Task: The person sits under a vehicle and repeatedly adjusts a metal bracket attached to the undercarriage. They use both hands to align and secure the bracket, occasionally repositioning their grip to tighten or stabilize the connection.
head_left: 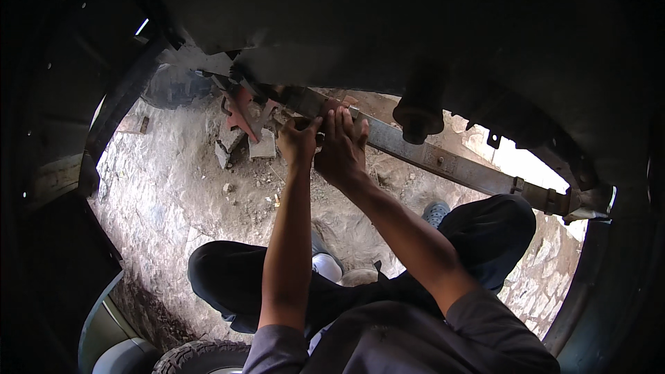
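Note:
Across the view runs a long grey metal bar with clamps, resembling a leaf spring [405, 152]. My left hand [298, 142] is at its near edge, fingers curled and thumb toward my right hand; whatever is inside the grip is hidden. Close beside it, my right hand [341, 152] lies with its fingers stretched over the bar, at a small reddish-brown patch. The palm side of this hand cannot be seen. Left of both hands, a red metal bracket [241, 114] slants down from the dark underside.
Dark wheel-arch panels [48, 118] surround me. A dark cylindrical part [418, 114] hangs above the bar. Broken concrete pieces [263, 144] lie on the rough ground [180, 166]. My bent legs [228, 270] are below my arms. A tyre [201, 359] stands at lower left.

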`<act>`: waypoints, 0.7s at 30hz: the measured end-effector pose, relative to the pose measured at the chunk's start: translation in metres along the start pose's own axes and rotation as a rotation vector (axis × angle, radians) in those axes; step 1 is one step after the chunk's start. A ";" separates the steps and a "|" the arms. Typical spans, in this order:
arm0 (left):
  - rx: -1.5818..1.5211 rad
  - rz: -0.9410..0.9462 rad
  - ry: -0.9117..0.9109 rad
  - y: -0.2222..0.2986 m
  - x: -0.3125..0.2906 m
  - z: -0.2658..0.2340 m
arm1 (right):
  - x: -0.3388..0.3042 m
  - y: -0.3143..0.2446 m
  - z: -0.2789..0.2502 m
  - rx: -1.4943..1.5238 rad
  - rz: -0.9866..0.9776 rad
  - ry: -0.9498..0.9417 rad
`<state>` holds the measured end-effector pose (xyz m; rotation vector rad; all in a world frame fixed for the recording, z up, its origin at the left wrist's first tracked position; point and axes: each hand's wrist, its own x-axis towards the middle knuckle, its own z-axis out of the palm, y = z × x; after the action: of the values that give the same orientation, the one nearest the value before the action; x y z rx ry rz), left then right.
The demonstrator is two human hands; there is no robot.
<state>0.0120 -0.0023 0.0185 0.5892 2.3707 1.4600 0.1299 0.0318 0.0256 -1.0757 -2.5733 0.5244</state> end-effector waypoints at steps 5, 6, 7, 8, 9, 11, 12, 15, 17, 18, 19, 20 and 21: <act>-0.299 -0.167 -0.092 -0.016 -0.006 0.005 | 0.008 -0.004 -0.006 0.044 0.049 0.018; -0.343 -0.199 -0.096 -0.010 -0.005 0.001 | -0.001 -0.005 -0.006 0.010 0.018 -0.001; -0.285 -0.166 -0.120 -0.018 0.002 -0.001 | -0.010 -0.006 -0.007 -0.024 -0.012 -0.019; -0.305 -0.169 -0.129 -0.012 -0.002 0.000 | -0.016 -0.001 -0.006 -0.063 -0.033 -0.040; -0.326 -0.171 -0.139 -0.006 -0.007 0.000 | -0.011 0.006 -0.003 -0.120 -0.065 -0.017; -0.328 -0.144 -0.155 -0.011 -0.007 0.000 | 0.013 0.009 0.002 0.060 -0.012 0.072; -0.273 -0.128 -0.147 -0.013 -0.005 0.001 | 0.019 0.007 0.003 0.151 0.019 0.118; -0.112 -0.087 -0.120 -0.021 0.004 -0.003 | -0.005 -0.008 -0.004 -0.006 0.006 -0.020; -0.013 -0.056 -0.105 -0.021 0.011 -0.009 | -0.020 -0.009 -0.017 -0.117 -0.036 -0.150; 0.035 -0.043 -0.104 -0.018 0.011 -0.011 | -0.017 -0.004 -0.016 -0.119 -0.030 -0.130; 0.053 -0.031 -0.115 -0.014 0.013 -0.012 | -0.006 0.002 -0.015 -0.120 -0.025 -0.110; 0.068 -0.014 -0.093 -0.011 0.013 -0.014 | 0.004 0.004 -0.015 -0.115 -0.023 -0.094; 0.083 0.003 -0.071 -0.008 0.012 -0.016 | 0.015 0.006 -0.016 -0.061 0.002 -0.062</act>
<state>-0.0073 -0.0116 0.0183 0.6540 2.3852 1.3250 0.1299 0.0494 0.0390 -1.0991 -2.6578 0.4903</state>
